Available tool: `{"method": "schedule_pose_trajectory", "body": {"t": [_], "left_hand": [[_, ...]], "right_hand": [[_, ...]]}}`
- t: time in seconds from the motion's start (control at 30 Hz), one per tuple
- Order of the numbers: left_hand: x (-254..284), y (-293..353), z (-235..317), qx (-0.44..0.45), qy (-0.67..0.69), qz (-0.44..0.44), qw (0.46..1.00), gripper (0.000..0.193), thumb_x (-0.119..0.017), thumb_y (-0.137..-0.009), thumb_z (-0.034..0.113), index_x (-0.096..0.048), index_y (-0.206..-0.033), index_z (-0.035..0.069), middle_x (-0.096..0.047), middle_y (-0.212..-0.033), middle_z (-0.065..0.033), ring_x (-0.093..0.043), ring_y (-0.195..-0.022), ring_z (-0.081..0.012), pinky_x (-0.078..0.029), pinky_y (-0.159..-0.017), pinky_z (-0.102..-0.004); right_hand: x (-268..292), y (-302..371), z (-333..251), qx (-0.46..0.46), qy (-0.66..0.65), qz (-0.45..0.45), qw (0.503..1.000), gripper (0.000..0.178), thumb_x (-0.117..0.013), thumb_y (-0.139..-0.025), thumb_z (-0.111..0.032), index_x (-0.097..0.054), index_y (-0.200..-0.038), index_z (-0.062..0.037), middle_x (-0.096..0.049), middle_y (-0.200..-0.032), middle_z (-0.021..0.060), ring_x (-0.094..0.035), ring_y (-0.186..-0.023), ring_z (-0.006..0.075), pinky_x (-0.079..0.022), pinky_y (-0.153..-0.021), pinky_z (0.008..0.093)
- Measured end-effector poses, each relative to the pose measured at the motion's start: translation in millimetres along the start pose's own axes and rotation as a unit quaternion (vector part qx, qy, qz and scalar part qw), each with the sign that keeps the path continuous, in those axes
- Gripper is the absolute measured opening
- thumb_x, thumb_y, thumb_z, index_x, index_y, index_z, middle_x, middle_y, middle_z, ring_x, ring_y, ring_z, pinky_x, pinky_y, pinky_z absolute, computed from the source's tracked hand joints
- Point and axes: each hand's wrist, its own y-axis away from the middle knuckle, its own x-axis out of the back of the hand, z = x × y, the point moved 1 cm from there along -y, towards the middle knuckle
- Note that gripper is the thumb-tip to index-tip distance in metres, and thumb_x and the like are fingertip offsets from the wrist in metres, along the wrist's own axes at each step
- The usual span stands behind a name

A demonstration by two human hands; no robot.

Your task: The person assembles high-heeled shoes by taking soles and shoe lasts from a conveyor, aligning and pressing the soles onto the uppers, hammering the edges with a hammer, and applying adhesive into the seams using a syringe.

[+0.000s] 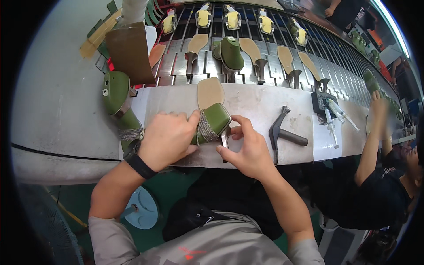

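A green shoe last with grey braided cord straps around it lies on its side on the metal worktop. My left hand, with a black watch on the wrist, wraps around its strapped part, and the fingers are closed. At the squared end my right hand curls thumb and fingers around a dark shiny piece along the last's edge; part of it is hidden. Just behind, a beige sole lies partly under the last. A second green last with similar cord straps stands left of my left hand.
A hammer lies right of my right hand. Farther right, several syringes lean from a black holder. Beyond the worktop, a slatted conveyor carries beige soles with heels, another green last and yellow-padded pieces. A person works at right.
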Motion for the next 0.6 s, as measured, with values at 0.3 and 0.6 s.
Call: {"method": "schedule_pose_trajectory", "body": {"t": [0.3,0.6], "left_hand": [[18,31,1,-0.007,-0.027,0.023,0.999,0.064,-0.085,-0.076,0.028,-0.064,-0.13,0.0,-0.069,-0.087,-0.0084,-0.07,-0.081,-0.0251,-0.052,-0.073,-0.0373],[-26,42,23,-0.052,-0.083,0.098,0.99,0.082,-0.088,-0.068,0.032,-0.061,-0.137,-0.003,-0.071,-0.115,-0.0131,-0.067,-0.102,-0.024,-0.05,-0.093,-0.0387]], "right_hand": [[19,-14,28,-0.239,-0.453,0.165,0.843,0.029,-0.058,-0.103,-0.019,-0.059,-0.122,0.0029,-0.071,-0.11,0.0199,-0.076,-0.086,0.0304,-0.062,-0.076,0.0417],[21,77,10,-0.23,-0.409,0.142,0.872,0.063,-0.045,-0.113,-0.033,-0.022,-0.162,-0.0018,-0.06,-0.135,0.0293,-0.074,-0.108,0.0392,-0.063,-0.087,0.0416]]}}
